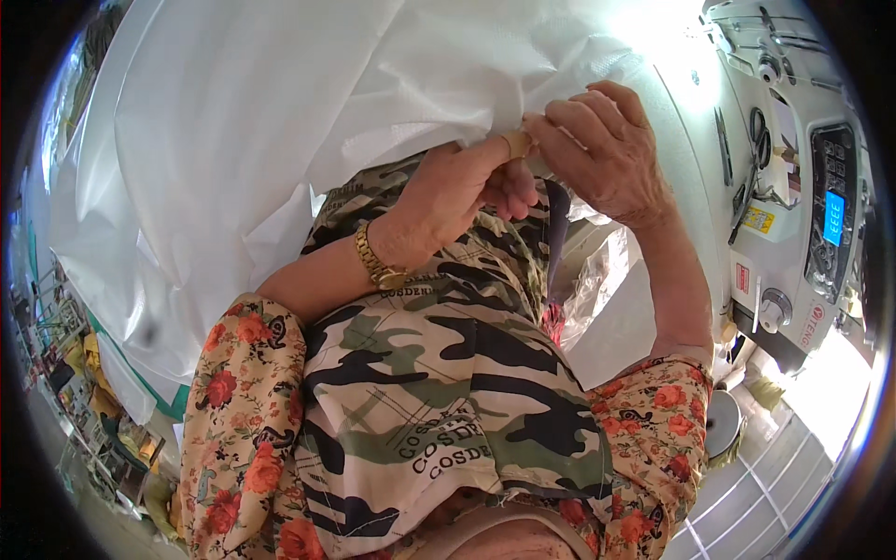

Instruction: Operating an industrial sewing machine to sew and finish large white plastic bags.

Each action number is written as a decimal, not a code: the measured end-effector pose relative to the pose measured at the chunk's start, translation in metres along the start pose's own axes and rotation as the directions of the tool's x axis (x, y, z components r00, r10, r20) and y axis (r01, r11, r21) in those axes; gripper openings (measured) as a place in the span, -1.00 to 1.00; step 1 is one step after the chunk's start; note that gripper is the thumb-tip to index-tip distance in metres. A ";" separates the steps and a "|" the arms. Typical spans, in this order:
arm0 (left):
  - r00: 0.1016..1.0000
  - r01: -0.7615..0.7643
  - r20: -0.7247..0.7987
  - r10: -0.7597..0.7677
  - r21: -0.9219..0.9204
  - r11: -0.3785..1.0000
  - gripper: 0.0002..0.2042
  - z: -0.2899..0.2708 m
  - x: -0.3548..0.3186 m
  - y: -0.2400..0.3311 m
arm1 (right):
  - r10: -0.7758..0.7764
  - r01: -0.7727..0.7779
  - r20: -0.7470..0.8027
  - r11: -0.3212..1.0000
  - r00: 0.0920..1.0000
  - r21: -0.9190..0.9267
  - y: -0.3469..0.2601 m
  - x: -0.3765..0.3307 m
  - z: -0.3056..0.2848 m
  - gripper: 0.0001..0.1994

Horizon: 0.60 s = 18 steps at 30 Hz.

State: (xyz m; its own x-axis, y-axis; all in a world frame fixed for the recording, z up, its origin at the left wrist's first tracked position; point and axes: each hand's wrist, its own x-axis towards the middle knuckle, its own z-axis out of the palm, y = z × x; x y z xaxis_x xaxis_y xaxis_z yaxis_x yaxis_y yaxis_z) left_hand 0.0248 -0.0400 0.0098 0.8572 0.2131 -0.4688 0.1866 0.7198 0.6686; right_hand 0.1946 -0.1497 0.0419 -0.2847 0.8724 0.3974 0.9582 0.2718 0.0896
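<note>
A large white plastic-like sheet [252,103] spreads in folds over the far side and the left, its near edge hanging by my lap. My left hand [467,189] is closed at that edge, thumb pointing right, with a tan band or wrap [517,144] around the thumb. Just to the right, my right hand [602,149] has its fingers curled and pinches the sheet's edge, its fingertips meeting the left thumb. The exact spot between the fingertips is partly hidden. A gold watch [376,259] circles my left wrist.
A white sewing machine [793,252] with a lit blue display stands at the right. Black-handled scissors [759,140] and tweezers [723,145] lie on its bed. Below my right forearm is clear plastic wrap [602,280]. Cluttered goods [103,383] fill the left side.
</note>
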 end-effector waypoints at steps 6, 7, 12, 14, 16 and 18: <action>0.715 -0.551 0.695 0.081 0.488 0.677 -0.57 0.006 -0.025 0.015 | -0.042 0.045 -0.064 0.998 0.997 0.042 0.001 -0.004 0.003 -0.66; 0.707 -0.561 0.703 0.077 0.491 0.666 -0.57 0.009 -0.023 0.016 | -0.033 0.039 -0.074 0.996 0.997 0.081 0.001 -0.003 0.003 -0.68; 0.380 -0.573 0.674 0.634 0.709 -0.410 -0.55 0.015 0.001 0.021 | -0.036 0.047 -0.103 0.993 0.994 0.106 0.000 -0.004 0.003 -0.76; 0.419 -0.481 0.655 0.629 0.748 -0.458 -0.63 0.012 0.012 0.020 | -0.029 0.045 -0.123 0.991 0.992 0.129 0.002 -0.005 0.004 -0.78; 0.404 -0.506 0.637 0.657 0.753 -0.420 -0.70 0.008 0.019 0.019 | -0.029 0.051 -0.136 0.985 0.990 0.164 0.002 -0.006 0.006 -0.80; 0.385 -0.522 0.616 0.687 0.759 -0.389 -0.78 0.005 0.023 0.019 | -0.028 0.054 -0.148 0.984 0.989 0.171 0.003 -0.007 0.007 -0.81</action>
State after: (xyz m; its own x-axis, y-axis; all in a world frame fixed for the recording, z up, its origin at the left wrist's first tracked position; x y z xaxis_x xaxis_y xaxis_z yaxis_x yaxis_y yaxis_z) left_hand 0.0503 -0.0246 0.0142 0.7542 0.1695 0.6344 -0.1555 -0.8925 0.4233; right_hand 0.1990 -0.1520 0.0334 -0.3042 0.7945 0.5255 0.9222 0.3838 -0.0466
